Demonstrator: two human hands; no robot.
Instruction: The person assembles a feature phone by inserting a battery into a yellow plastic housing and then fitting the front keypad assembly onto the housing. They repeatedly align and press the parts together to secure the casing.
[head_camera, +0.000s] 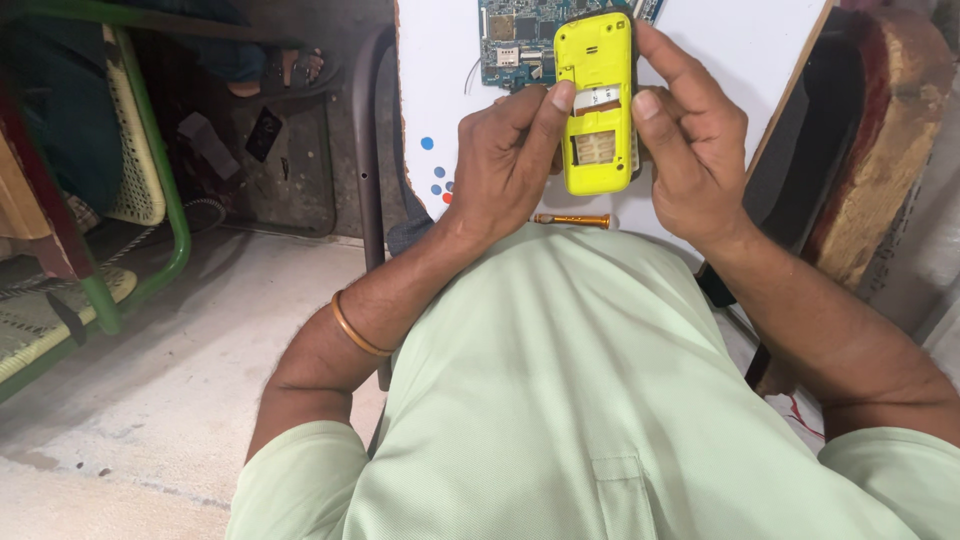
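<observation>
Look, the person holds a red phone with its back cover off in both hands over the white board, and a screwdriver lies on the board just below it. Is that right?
Not quite. The head view shows that the phone is yellow, not red. The rest holds: the left hand and right hand both hold it, back cover off, over the white board, and the screwdriver lies on the board just below.

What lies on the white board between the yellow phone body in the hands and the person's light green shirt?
In the head view, a small orange-handled screwdriver lies crosswise on the white board, just below the open-backed yellow phone body and just above the light green shirt.
</observation>
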